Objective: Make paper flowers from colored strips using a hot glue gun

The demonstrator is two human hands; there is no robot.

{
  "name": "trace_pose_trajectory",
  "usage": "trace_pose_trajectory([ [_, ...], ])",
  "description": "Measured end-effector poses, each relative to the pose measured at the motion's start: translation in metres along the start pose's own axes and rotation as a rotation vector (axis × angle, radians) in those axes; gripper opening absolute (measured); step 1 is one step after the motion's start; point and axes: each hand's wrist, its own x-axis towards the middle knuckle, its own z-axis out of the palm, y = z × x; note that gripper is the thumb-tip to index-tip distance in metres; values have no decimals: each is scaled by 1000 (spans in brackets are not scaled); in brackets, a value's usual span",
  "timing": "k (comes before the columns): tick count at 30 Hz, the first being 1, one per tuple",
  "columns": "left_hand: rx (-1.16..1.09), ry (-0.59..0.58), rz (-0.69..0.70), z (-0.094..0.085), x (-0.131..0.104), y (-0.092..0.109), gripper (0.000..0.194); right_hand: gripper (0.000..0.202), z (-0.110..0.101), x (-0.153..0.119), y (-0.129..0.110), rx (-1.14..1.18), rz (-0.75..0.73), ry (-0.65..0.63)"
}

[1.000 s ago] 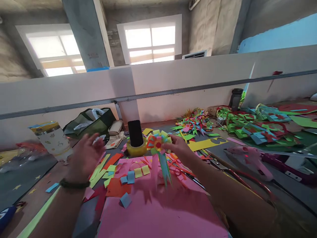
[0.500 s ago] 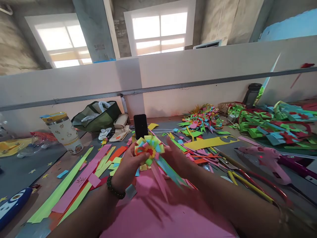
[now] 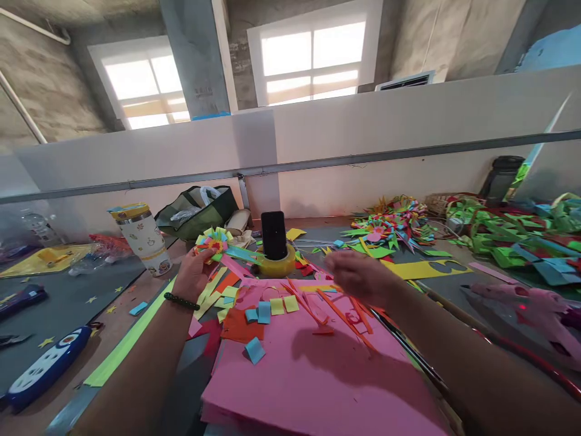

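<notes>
1. Left hand (image 3: 193,275): fingers closed on a paper flower (image 3: 215,237), gripping it at its lower left edge. Dark bead bracelet (image 3: 181,301) on that wrist.
2. Flower location: in the left hand, between the cup (image 3: 144,241) and the phone (image 3: 274,235) as seen from the head, in front of the green bag (image 3: 206,217). Multicoloured petals; blue and pink tails trail off to the right.
3. Right hand (image 3: 361,277): over the far right part of the pink paper stack (image 3: 318,387), well apart from the flower. Fingers curled in, narrow, motion-blurred. Can't tell if anything is pinched.
4. Near the right hand: loose orange strips (image 3: 336,306) on the stack, cut-out yellow strip (image 3: 422,269) beyond to the right.
5. On the stack, left side: orange sheet (image 3: 240,327), with blue squares (image 3: 264,312) and yellow squares (image 3: 291,303) near it.
6. Phone stands upright at the tape roll (image 3: 284,266), just past the stack.
7. Far right: pink glue gun (image 3: 521,303), red light on. Behind: heap of paper flowers (image 3: 394,224).
8. Left: long green strip (image 3: 131,336), blue-and-white power strip (image 3: 49,366).
</notes>
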Motion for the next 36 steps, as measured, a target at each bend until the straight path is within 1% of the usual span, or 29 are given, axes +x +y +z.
trace_pose_trajectory([
  [3, 5, -2, 15, -3, 3, 4, 21, 24, -31, -1, -21, 91, -236, 255],
  [5, 17, -45, 14, 2, -4, 3, 22, 21, -45, -1, -27, 131, -314, 373],
  [7, 36, -116, -2, 10, -18, 0, 23, 12, -45, 2, -23, 149, -310, 428],
  [8, 47, -158, -16, 16, -27, -3, 24, 8, -39, 4, -18, 151, -287, 431],
  [10, 71, -242, -53, 29, -48, -8, 27, 13, -17, 7, -3, 144, -212, 381],
  [11, 81, -290, -72, 35, -60, -10, 30, 18, -2, 8, 7, 137, -176, 333],
  [12, 90, -343, -91, 40, -70, -13, 33, 22, 13, 9, 16, 125, -126, 251],
  [13, 87, -433, -109, 45, -80, -15, 36, 25, 28, 8, 26, 93, -45, 98],
  [14, 68, -492, -117, 49, -88, -18, 40, 29, 41, 7, 35, 73, -2, -47],
  [15, 43, -521, -122, 53, -94, -21, 42, 34, 52, 5, 42, 67, 47, -185],
  [16, 17, -529, -126, 55, -99, -23, 42, 41, 60, 2, 48, 76, 91, -304],
  [17, -9, -509, -130, 57, -101, -26, 40, 49, 65, 0, 52, 94, 123, -393],
  [18, -33, -474, -141, 58, -102, -29, 37, 55, 68, -3, 54, 104, 151, -458],
  [19, -57, -435, -158, 58, -102, -32, 33, 55, 68, -5, 54, 98, 168, -498],
  [20, -78, -401, -177, 58, -101, -34, 30, 49, 67, -7, 53, 76, 175, -515],
  [22, -116, -348, -207, 58, -97, -38, 25, 30, 62, -8, 48, 29, 181, -498],
  [23, -130, -325, -214, 58, -95, -39, 23, 28, 58, -7, 45, 19, 184, -475],
  [25, -143, -281, -215, 58, -92, -39, 20, 31, 52, -4, 41, 35, 191, -415],
  [27, -154, -233, -216, 57, -91, -38, 19, 31, 47, 1, 42, 38, 179, -330],
  [30, -165, -198, -229, 58, -94, -36, 18, 29, 46, 6, 49, 16, 106, -133],
  [32, -166, -207, -246, 59, -99, -36, 16, 34, 48, 7, 54, -49, 111, -34],
  [33, -162, -222, -254, 60, -102, -37, 15, 38, 50, 6, 56, -104, 136, -29],
  [34, -158, -241, -258, 62, -105, -38, 14, 41, 52, 5, 58, -146, 158, -50],
  [36, -147, -288, -256, 65, -112, -41, 15, 48, 57, 4, 61, -148, 170, -135],
])
